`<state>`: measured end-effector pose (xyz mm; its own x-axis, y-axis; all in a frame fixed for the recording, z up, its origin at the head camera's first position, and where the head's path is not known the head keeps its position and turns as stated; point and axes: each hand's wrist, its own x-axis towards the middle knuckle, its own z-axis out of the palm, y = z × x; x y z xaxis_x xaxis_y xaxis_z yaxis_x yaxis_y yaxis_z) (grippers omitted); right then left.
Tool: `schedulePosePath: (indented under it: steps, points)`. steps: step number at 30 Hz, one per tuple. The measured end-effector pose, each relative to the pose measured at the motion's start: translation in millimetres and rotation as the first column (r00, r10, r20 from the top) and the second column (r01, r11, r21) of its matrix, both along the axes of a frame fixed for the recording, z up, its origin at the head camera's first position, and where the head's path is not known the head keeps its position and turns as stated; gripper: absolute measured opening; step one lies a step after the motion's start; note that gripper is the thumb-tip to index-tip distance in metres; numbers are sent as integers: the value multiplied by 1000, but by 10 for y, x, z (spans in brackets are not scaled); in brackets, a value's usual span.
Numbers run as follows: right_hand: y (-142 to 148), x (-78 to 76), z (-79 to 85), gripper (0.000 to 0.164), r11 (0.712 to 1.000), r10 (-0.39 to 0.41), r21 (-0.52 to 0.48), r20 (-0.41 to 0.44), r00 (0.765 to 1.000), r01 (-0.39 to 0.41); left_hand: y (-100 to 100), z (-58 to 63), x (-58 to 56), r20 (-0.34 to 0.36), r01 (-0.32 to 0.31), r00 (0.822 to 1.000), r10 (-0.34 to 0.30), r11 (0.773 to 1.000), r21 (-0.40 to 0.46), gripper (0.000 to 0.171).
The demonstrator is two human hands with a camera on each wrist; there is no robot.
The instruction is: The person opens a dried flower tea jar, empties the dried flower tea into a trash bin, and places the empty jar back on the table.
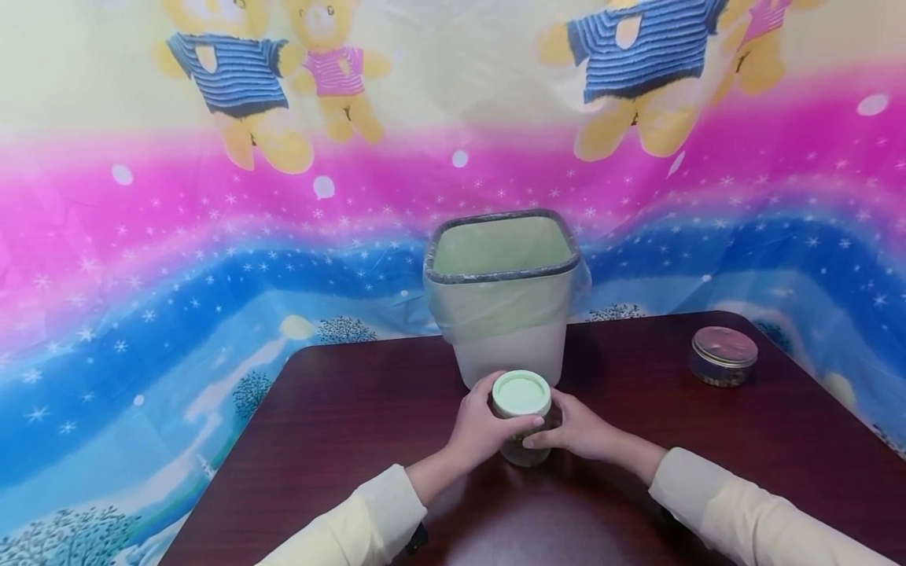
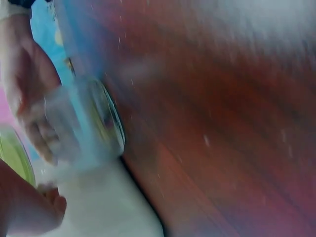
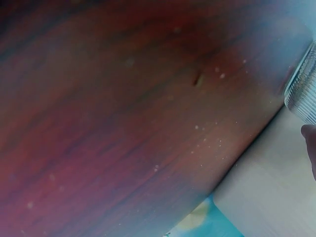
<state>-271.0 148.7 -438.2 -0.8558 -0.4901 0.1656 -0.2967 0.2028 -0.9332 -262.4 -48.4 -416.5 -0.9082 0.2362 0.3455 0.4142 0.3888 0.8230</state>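
A clear glass jar (image 1: 525, 454) with a pale green lid (image 1: 521, 391) stands near the middle of the dark red table. From the left, my left hand (image 1: 480, 424) curls round its upper part, the thumb across the front just under the lid. Lower down, my right hand (image 1: 583, 428) holds it from the right. Dark contents are visible through the glass in the head view, too small to name. The left wrist view is blurred; it shows the jar (image 2: 86, 128) sideways and part of the green lid (image 2: 15, 153). Whether the lid is tightly fastened I cannot tell.
Right behind the jar stands a pale bin (image 1: 506, 338) lined with a clear bag under a grey rim. A round tin (image 1: 723, 358) with a pinkish lid sits at the table's (image 1: 354, 424) back right. Beyond hangs a cloth printed with bears (image 1: 244, 79).
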Motion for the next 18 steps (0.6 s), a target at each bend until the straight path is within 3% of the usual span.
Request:
schedulePosePath:
  steps: [8,18]
  points:
    - [-6,-19,-15,76,1000,-2,11,-37,999,2,65,4,81,-59,-102,993,100,994,-28,76]
    - [-13,8,20,76,1000,-15,4,-10,1000,15,34,10,68,-38,-75,997,73,996,-38,80]
